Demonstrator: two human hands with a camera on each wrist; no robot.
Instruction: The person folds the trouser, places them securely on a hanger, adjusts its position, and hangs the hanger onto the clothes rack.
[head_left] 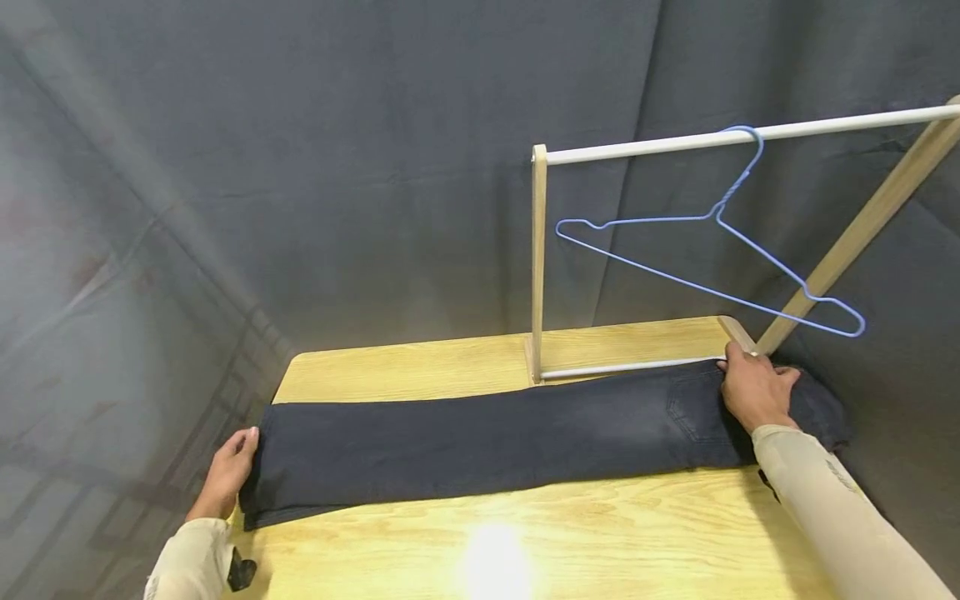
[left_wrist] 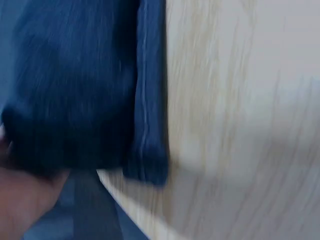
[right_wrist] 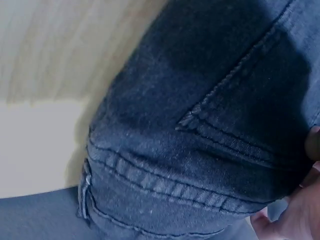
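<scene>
A pair of dark jeans [head_left: 465, 446], folded lengthwise into a long strip, lies across the wooden table. My left hand [head_left: 228, 467] pinches the hem end at the table's left side. In the left wrist view the leg hem [left_wrist: 145, 135] shows a stitched seam, with a lower layer sticking out at its edge. My right hand [head_left: 759, 390] grips the far edge of the jeans near the waist, past the back pocket [head_left: 686, 412]. The right wrist view shows pocket stitching [right_wrist: 225, 135] and the waistband end, with thumb and fingertips pinching the cloth at lower right.
A rack with wooden posts [head_left: 538, 258] and a white top rod [head_left: 645, 150] stands behind the jeans at the right. On the rod hangs a blue wire hanger [head_left: 637, 267]. Grey cloth [head_left: 375, 167] surrounds the wooden table [head_left: 375, 550]. The waist end reaches the table's right side.
</scene>
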